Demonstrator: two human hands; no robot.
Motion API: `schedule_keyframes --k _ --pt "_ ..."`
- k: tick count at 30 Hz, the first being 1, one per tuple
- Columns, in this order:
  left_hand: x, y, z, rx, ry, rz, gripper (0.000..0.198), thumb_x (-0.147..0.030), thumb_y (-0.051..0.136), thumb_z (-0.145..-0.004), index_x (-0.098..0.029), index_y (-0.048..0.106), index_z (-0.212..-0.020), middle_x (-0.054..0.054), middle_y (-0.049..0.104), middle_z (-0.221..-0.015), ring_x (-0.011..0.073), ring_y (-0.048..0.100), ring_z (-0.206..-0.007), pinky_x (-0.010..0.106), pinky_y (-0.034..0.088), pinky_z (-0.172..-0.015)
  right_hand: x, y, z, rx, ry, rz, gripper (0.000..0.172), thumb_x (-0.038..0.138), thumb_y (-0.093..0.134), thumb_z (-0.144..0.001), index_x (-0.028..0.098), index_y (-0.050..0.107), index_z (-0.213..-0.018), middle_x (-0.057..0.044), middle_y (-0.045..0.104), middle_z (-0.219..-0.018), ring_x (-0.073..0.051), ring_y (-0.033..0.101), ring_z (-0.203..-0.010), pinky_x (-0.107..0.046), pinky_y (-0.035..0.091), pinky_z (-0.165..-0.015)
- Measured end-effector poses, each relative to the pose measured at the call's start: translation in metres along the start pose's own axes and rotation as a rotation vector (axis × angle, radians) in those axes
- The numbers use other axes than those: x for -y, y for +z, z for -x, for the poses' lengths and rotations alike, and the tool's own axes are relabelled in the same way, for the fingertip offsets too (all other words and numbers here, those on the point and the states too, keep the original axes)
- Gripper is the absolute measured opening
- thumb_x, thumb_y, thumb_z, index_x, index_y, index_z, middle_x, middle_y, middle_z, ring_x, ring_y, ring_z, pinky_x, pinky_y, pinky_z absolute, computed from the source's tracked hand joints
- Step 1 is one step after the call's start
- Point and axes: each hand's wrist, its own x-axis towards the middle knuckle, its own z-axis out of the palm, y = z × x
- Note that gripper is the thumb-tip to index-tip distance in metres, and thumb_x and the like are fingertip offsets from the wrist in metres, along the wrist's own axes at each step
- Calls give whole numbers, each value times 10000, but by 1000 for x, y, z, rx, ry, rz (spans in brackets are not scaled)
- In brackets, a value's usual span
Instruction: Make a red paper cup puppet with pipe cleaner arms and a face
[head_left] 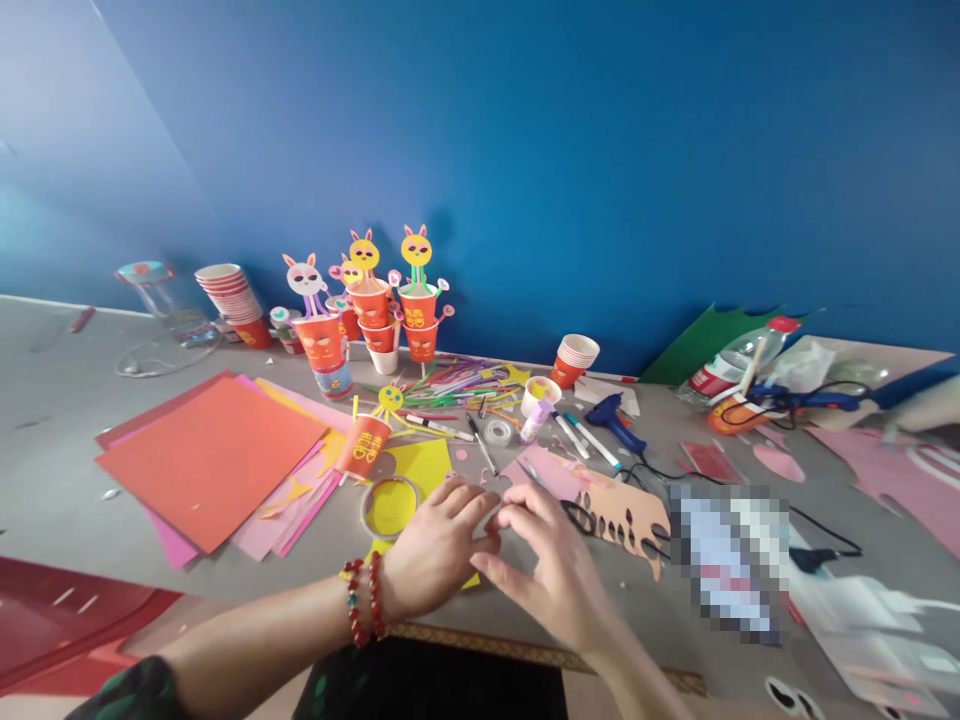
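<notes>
My left hand (442, 545), with red bead bracelets at the wrist, is held above the table near its front edge, its fingers curled together. What it holds, if anything, is hidden. My right hand (544, 560) faces it, fingers bent and the thumb apart from them; nothing shows clearly between them. The fingertips of both hands meet or nearly meet. Under and behind my left hand lies yellow paper (424, 465), with a roll of tape (390, 507) on it. A red paper cup (365, 445) with a yellow face figure leans behind the roll. Black-handled scissors (579, 516) lie beside my right hand.
Coloured paper sheets (214, 460) lie at the left. Decorated cup figures (319, 340) and stacked cups (229, 295) stand along the wall. Markers, a small tape roll (498, 432) and a blue glue gun (615, 420) lie mid-table. A bottle (742, 360) stands at the right.
</notes>
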Motion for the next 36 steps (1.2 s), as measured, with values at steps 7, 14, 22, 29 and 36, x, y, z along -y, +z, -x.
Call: schedule_keyframes --k 7,14,22,29,36 --pt "-2 2 4 -6 117 -136 118 -253 598 -964 -216 710 -956 100 552 -1437 286 492 -1334 578 285 -1190 -10 -17 -5 -399 -92 -189 114 179 598 -947 242 654 -870 -35 611 -862 -218 625 -787 -343 526 -683" --pt "-4 -7 2 22 177 -190 130 -271 618 -953 -239 716 -872 66 577 -1423 332 435 -1392 661 62 -1225 -17 -37 -21 -347 -95 35 99 224 596 -975 213 662 -903 -51 629 -942 -227 624 -924 -372 501 -809" --pt "-17 0 -3 111 199 -286 154 -173 626 -912 -215 741 -1006 73 726 -1147 336 599 -1215 685 -10 -1226 5 -5 -42 84 -126 26 348 271 534 -1006 212 519 -663 -10 597 -723 -190 610 -748 -308 488 -679" --pt "-8 -36 -6 -41 187 -153 147 -228 573 -980 -237 705 -917 45 617 -1402 299 432 -1421 653 66 -1239 -2 -39 -40 -257 -180 63 345 246 573 -979 255 550 -1323 -119 597 -1342 -305 534 -1293 -487 462 -1057" --pt "-12 -45 -1 17 103 224 190 -153 554 -955 -251 708 -1009 63 620 -1400 222 591 -1270 551 232 -1233 -17 -34 -36 -419 -82 26 159 241 533 -1005 227 646 -894 -42 689 -854 -198 656 -792 -314 536 -719"
